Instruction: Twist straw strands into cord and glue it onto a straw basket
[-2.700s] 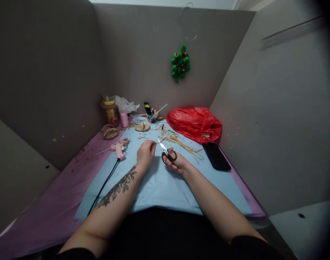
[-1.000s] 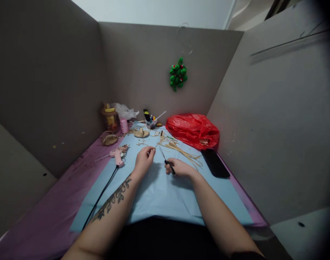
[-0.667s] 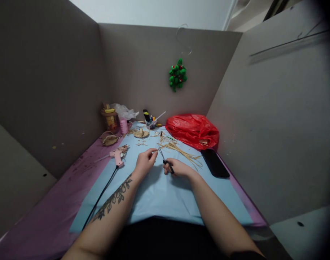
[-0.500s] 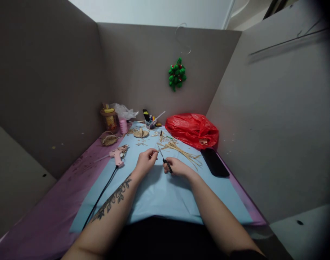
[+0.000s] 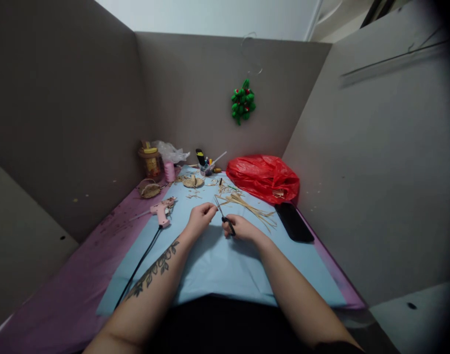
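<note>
My right hand (image 5: 238,226) is closed around the black handles of a pair of scissors (image 5: 228,225), whose blades point up and away toward my left fingertips. Just left of the blades, my left hand (image 5: 201,217) is closed in a pinch; whatever sits between its fingers is too small to make out. Beyond both hands lies a loose bundle of straw strips (image 5: 247,205), fanned out toward the right. Small cut bits of straw (image 5: 194,195) are scattered behind my left hand, near a round woven straw piece (image 5: 193,182).
A pink glue gun (image 5: 161,212) with a black cord lies at left, near a small woven basket (image 5: 150,190). Further back stand a brown cup (image 5: 150,162), a pink thread spool (image 5: 169,171) and a pen holder (image 5: 207,168). A red plastic bag (image 5: 263,176) and a black phone (image 5: 294,222) are at right.
My left fingers have shifted slightly toward the scissors, and the blades look closer together. The scissors stay in my right hand. The view has moved very slightly.
</note>
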`<state>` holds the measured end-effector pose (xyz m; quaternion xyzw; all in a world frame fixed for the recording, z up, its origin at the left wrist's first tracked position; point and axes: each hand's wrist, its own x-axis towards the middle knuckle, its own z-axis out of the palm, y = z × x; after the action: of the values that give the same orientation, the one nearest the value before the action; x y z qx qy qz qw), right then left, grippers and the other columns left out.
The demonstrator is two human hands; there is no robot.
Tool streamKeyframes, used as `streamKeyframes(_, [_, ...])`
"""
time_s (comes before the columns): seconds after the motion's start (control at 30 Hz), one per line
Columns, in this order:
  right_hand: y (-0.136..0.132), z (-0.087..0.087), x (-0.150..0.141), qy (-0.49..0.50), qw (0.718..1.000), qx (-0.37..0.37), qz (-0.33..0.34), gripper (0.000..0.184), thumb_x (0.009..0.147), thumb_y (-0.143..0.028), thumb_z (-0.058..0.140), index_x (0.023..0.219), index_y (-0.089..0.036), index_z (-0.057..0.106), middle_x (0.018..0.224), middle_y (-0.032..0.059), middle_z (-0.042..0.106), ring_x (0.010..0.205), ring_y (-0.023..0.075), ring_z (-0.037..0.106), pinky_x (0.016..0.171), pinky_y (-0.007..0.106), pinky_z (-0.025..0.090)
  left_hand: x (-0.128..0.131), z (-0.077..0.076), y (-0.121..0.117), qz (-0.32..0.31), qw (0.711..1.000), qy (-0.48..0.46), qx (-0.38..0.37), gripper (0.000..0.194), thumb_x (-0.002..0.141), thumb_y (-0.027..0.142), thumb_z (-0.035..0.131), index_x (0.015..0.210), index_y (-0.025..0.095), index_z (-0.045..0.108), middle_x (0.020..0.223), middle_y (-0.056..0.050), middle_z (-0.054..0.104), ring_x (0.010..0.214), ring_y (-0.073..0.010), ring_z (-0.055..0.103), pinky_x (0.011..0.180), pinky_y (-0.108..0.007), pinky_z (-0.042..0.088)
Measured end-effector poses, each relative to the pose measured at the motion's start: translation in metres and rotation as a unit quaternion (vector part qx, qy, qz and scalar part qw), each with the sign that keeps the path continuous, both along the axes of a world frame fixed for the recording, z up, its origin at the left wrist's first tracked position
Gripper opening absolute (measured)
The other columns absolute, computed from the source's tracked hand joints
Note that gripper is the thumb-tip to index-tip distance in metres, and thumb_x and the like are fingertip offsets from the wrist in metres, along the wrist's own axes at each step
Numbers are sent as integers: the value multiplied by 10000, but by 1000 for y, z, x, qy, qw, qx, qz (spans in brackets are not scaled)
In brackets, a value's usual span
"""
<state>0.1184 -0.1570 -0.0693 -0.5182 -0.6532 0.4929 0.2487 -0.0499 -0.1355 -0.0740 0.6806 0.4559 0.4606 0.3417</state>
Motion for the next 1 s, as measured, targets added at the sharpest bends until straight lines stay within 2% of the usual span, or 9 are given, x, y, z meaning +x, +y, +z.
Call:
streamKeyframes(0.2, [6, -8, 3, -9, 999, 26, 19, 35, 647, -166, 489, 614, -165, 504, 515, -22, 529, 454, 78, 436, 460, 201, 312, -3, 2, 7, -4, 1000, -23, -17, 252, 753, 342, 497, 699, 140, 639, 542, 35, 487, 531, -104, 409, 541, -219, 340])
streamKeyframes(0.3, [8, -11, 4, 4, 1000, 16, 18, 38, 642, -187, 489, 608, -171, 485, 488, -32, 510, 432, 76, 411, 440, 201, 290, -5, 2, 12, -9, 999, -31, -25, 253, 740, 356, 505, 700, 143, 635, 562, 30, 506, 545, -109, 423, 548, -223, 340])
streamKeyframes(0.67, [8, -11, 4, -3, 999, 23, -26, 128, 672, -267, 551, 607, -168, 501, 435, -43, 496, 398, 69, 386, 430, 195, 277, -11, -3, 23, -16, 999, -28, -35, 264, 736, 379, 515, 696, 146, 632, 528, 39, 452, 524, -102, 386, 521, -217, 319])
streamKeyframes(0.87, [8, -13, 5, 36, 999, -24, 25, 31, 634, -199, 499, 646, -172, 489, 465, -46, 514, 407, 67, 391, 419, 187, 273, -13, -1, 21, -53, 997, -33, -38, 237, 731, 346, 510, 682, 146, 628, 509, 49, 424, 503, -91, 361, 510, -212, 296])
streamKeyframes(1.0, [10, -16, 8, 72, 995, -50, 46, 42, 613, -193, 487, 650, -177, 474, 461, -45, 519, 386, 60, 362, 400, 186, 246, -15, 2, 19, -68, 996, -26, -61, 221, 724, 326, 507, 677, 146, 627, 486, 58, 392, 468, -79, 312, 477, -205, 258])
